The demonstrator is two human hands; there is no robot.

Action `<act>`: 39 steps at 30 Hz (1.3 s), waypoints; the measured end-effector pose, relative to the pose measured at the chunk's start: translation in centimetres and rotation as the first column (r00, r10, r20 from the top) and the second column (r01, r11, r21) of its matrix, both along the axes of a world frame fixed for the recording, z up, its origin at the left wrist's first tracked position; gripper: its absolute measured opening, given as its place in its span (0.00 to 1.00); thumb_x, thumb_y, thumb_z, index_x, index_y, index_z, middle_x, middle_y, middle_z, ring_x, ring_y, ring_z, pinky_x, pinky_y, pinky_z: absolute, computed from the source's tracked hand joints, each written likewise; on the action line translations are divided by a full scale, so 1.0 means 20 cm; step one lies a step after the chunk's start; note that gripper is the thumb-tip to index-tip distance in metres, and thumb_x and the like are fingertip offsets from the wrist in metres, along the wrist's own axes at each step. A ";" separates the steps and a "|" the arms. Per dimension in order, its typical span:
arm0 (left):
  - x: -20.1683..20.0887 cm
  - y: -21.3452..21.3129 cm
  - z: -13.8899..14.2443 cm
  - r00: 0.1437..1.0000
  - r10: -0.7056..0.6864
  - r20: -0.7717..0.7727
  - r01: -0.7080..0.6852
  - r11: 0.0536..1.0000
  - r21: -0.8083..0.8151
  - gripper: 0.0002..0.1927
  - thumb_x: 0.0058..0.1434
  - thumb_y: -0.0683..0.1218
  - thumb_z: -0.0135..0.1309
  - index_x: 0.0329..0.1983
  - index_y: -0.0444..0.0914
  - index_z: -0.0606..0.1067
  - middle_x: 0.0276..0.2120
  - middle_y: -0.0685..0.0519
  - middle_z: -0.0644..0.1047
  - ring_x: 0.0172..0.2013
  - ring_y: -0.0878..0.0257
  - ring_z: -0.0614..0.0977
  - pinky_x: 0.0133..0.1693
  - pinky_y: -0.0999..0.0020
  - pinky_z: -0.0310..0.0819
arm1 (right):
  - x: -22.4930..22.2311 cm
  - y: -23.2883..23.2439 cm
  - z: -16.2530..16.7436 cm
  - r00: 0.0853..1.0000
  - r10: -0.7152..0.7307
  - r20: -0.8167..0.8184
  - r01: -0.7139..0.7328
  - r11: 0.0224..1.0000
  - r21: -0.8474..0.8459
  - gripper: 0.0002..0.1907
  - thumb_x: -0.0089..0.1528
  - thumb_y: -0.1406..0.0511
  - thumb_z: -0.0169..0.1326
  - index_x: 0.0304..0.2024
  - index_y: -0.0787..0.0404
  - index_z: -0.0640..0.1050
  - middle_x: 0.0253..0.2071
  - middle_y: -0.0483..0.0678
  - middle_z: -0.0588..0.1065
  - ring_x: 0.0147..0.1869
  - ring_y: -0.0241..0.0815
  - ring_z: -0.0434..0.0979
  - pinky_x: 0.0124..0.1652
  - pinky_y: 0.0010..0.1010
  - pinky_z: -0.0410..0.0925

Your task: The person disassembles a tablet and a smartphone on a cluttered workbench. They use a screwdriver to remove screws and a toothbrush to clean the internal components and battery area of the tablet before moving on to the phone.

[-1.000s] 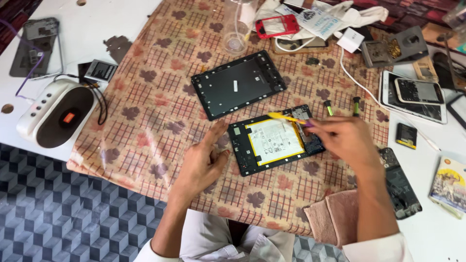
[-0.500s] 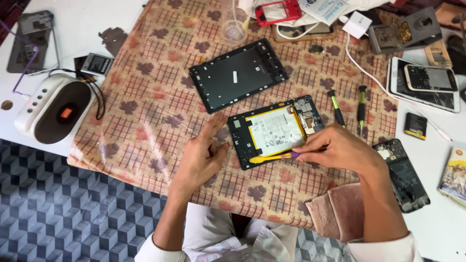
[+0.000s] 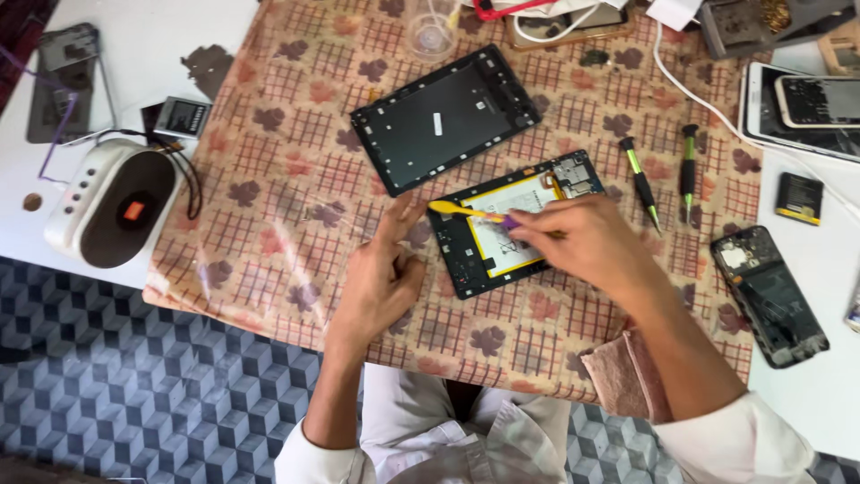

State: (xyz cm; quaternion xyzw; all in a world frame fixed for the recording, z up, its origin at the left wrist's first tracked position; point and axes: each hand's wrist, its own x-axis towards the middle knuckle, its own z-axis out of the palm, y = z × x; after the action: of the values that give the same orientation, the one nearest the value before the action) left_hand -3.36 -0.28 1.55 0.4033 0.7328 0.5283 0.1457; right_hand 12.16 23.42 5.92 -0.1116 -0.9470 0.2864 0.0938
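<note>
Head view: right hand (image 3: 582,242) gripping pry tool (image 3: 466,211)

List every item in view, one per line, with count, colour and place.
opened tablet: 1, black frame with white battery, centre of cloth
yellow pry tool: 1, yellow, over the tablet's left edge
tablet back cover: 1, black, above the tablet
screwdrivers: 2, black and green, right of the tablet
patterned cloth: 1, tan with brown leaves, over the table
speaker: 1, white and dark, left edge
small batteries: 2, black, one far right, one upper left
opened phone: 1, black, right
phones: 2, stacked, upper right
left hand: 1, resting at the tablet's left edge
right hand: 1, holding the pry tool
</note>
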 end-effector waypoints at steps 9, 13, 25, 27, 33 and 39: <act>0.00 -0.02 0.01 0.999 -0.003 0.045 0.004 1.000 -0.010 0.42 0.51 0.32 0.50 0.72 0.33 0.57 0.62 0.44 0.76 0.18 0.65 0.79 0.25 0.68 0.75 | 0.07 0.12 -0.01 0.926 0.013 0.376 0.033 0.993 -0.115 0.13 0.56 0.59 0.68 0.43 0.52 0.87 0.31 0.43 0.86 0.20 0.35 0.72 0.25 0.32 0.66; 0.00 -0.01 0.03 0.999 -0.005 0.053 0.006 1.000 -0.024 0.42 0.53 0.35 0.55 0.73 0.33 0.56 0.63 0.44 0.76 0.19 0.64 0.80 0.26 0.67 0.75 | 0.10 0.19 0.00 0.883 0.173 0.437 -0.016 0.940 -0.340 0.14 0.53 0.61 0.68 0.41 0.55 0.88 0.37 0.42 0.88 0.24 0.32 0.77 0.27 0.30 0.70; -0.02 -0.01 0.01 0.999 -0.009 0.033 0.011 0.997 -0.070 0.49 0.50 0.43 0.67 0.73 0.33 0.54 0.64 0.44 0.74 0.20 0.62 0.82 0.28 0.67 0.78 | 0.09 0.14 0.05 0.809 -0.013 0.588 0.147 0.973 -0.181 0.12 0.53 0.61 0.70 0.39 0.53 0.89 0.37 0.44 0.85 0.24 0.36 0.78 0.27 0.32 0.70; -0.02 0.00 0.01 0.999 0.000 0.046 0.003 0.998 -0.067 0.49 0.50 0.43 0.67 0.73 0.34 0.54 0.64 0.43 0.74 0.20 0.62 0.82 0.28 0.67 0.78 | 0.09 0.13 0.06 0.812 0.005 0.584 0.157 0.961 -0.226 0.15 0.51 0.60 0.69 0.41 0.51 0.88 0.43 0.37 0.86 0.22 0.37 0.77 0.24 0.33 0.70; -0.02 -0.01 0.01 0.999 0.002 0.043 0.001 0.998 -0.058 0.49 0.50 0.43 0.66 0.73 0.34 0.55 0.64 0.44 0.74 0.20 0.62 0.81 0.27 0.67 0.77 | 0.10 0.14 0.02 0.800 -0.014 0.599 0.151 0.972 -0.180 0.14 0.51 0.59 0.71 0.39 0.52 0.90 0.33 0.44 0.89 0.26 0.35 0.81 0.30 0.29 0.72; -0.02 0.00 0.02 1.000 -0.010 0.023 0.011 0.999 -0.053 0.49 0.50 0.43 0.67 0.73 0.34 0.56 0.64 0.44 0.75 0.20 0.62 0.81 0.27 0.68 0.77 | 0.13 0.21 0.04 0.796 0.057 0.603 0.083 0.976 -0.201 0.19 0.51 0.57 0.69 0.46 0.47 0.86 0.33 0.41 0.87 0.24 0.34 0.80 0.29 0.32 0.73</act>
State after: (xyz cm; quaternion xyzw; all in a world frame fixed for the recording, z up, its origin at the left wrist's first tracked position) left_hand -3.76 -0.25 1.88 0.3972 0.7428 0.5123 0.1675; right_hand 14.75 27.60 6.63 -0.2132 -0.8893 0.3367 -0.2244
